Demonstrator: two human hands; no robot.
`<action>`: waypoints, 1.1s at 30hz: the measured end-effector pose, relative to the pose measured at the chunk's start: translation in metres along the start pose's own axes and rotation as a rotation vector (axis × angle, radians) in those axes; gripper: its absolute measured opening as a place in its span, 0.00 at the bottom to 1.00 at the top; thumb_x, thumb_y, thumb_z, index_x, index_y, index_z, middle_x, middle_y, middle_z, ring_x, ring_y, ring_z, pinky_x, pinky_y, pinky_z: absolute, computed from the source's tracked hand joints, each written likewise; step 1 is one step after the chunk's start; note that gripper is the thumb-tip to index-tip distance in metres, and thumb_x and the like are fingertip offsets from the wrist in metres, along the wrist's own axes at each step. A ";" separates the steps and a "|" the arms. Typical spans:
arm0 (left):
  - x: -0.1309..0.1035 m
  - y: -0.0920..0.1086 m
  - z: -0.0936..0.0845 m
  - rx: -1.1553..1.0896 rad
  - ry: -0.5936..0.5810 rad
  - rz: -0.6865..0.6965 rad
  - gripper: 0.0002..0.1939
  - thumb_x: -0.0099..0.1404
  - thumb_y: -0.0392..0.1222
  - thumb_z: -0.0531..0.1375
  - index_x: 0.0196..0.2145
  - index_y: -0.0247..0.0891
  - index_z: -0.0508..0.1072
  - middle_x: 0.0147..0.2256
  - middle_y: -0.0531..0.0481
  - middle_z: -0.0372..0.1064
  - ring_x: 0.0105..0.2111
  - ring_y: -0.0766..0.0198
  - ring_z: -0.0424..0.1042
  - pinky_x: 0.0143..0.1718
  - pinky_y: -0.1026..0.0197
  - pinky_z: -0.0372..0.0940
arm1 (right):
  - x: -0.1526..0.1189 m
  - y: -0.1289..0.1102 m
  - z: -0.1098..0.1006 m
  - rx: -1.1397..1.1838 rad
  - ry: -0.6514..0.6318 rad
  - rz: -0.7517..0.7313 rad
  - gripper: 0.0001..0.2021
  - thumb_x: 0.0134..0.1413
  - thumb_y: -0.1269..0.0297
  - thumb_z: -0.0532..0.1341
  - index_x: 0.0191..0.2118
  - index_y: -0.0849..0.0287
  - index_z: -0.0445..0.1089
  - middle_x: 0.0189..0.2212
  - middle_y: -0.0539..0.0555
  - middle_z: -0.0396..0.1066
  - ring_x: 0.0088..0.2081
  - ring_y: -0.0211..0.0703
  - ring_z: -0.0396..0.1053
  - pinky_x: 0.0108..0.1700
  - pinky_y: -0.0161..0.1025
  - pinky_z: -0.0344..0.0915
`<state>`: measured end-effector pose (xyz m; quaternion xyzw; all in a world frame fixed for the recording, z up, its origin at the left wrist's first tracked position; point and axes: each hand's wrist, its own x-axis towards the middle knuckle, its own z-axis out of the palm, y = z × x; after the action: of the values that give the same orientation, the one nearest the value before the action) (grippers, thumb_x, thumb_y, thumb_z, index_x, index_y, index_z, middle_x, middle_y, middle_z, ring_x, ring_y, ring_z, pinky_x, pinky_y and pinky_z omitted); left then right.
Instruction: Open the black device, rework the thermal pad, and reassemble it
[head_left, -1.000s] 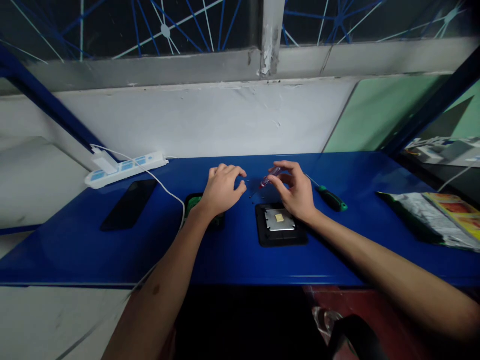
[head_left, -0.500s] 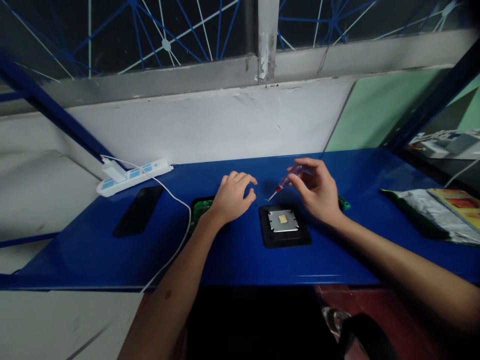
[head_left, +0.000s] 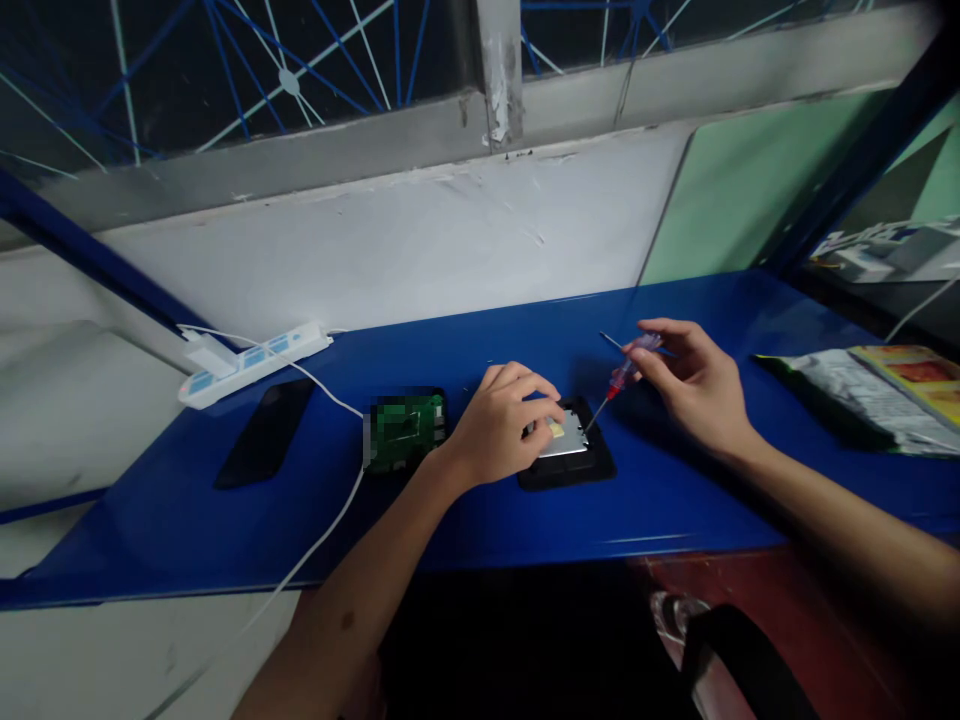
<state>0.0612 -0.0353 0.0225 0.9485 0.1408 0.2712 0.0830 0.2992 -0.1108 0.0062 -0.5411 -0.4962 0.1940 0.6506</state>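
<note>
Head view: right hand (head_left: 701, 390) grips a clear-handled screwdriver (head_left: 634, 365) between thumb and fingers, these closed about the handle. Its shaft, red at the collar, slants down and left; the tip is at the right edge of a metal plate (head_left: 568, 445). Actual contact there too fine to confirm.

Plate lies flat in a black cover (head_left: 600, 468) on the blue desk (head_left: 525, 530), in front of the person. Yellowish pad (head_left: 556, 430) on the plate, partly masked by fingers.

Left hand (head_left: 506, 425) is palm down over the left part of the plate and cover, fingers bent, thumb and forefinger tips near the pad. Cannot tell whether they pinch anything or only rest.

Just left of that hand: green circuit board (head_left: 405, 430) in a dark case; its left edge is pixelated. White cable (head_left: 330, 530) passes the board's left side and runs over the desk's front edge; join, if any, not readable.

Beyond the right hand, a thin metal shaft (head_left: 611, 341) shows; the remainder is hidden.

Farther left: black phone (head_left: 266, 435), flat, and near it a white power strip (head_left: 259, 362) carrying a plug (head_left: 214, 355). Far right: shiny packet (head_left: 870, 405), well apart from both hands.
</note>
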 end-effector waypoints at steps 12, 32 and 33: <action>-0.002 0.004 0.006 -0.063 -0.043 0.051 0.12 0.64 0.30 0.57 0.33 0.44 0.78 0.44 0.52 0.76 0.46 0.57 0.69 0.50 0.49 0.60 | -0.002 0.004 -0.001 -0.003 -0.014 0.061 0.16 0.55 0.56 0.69 0.49 0.50 0.73 0.36 0.51 0.76 0.30 0.40 0.76 0.34 0.40 0.76; -0.001 0.005 0.006 -0.059 -0.123 0.037 0.13 0.62 0.30 0.58 0.33 0.46 0.80 0.44 0.51 0.76 0.47 0.56 0.68 0.52 0.48 0.60 | -0.002 0.008 -0.001 -0.023 -0.024 0.059 0.17 0.55 0.56 0.69 0.50 0.51 0.72 0.35 0.51 0.77 0.30 0.41 0.75 0.34 0.41 0.75; -0.001 0.005 0.006 -0.060 -0.132 0.038 0.13 0.62 0.30 0.58 0.34 0.46 0.80 0.44 0.52 0.76 0.47 0.56 0.68 0.53 0.47 0.60 | -0.002 0.008 -0.001 -0.020 -0.025 0.057 0.17 0.55 0.56 0.69 0.50 0.51 0.72 0.34 0.51 0.77 0.30 0.41 0.75 0.34 0.41 0.75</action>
<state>0.0644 -0.0412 0.0185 0.9640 0.1088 0.2136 0.1154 0.3011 -0.1104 -0.0018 -0.5591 -0.4906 0.2144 0.6330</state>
